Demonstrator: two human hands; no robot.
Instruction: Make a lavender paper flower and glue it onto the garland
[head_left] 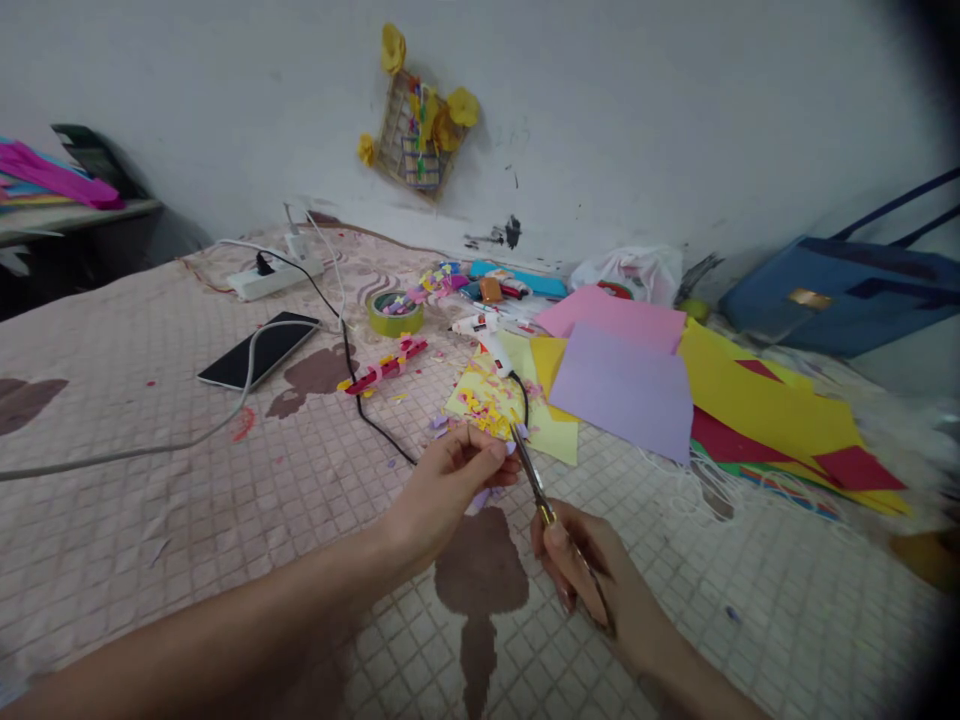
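Between thumb and fingers my left hand (457,480) pinches a small piece of purple paper (511,447). My right hand (592,575) is wrapped round the handles of a pair of scissors (534,480), whose blades reach up to that piece. Just beyond both hands, a heap of yellow and pink paper scraps (487,408) lies on a pale yellow sheet (555,438). A white glue gun (496,355) with a black cord rests at the back of the heap. The left hand's far fingers are partly hidden.
Coloured paper sheets (622,385) spread to the right, near white string (705,495). On the left are a dark tablet or phone (259,350), a power strip (274,278) and trailing cables. Tape (395,318) and a decorated pink stick (384,370) sit mid-table. A blue bag (847,290) stands far right.
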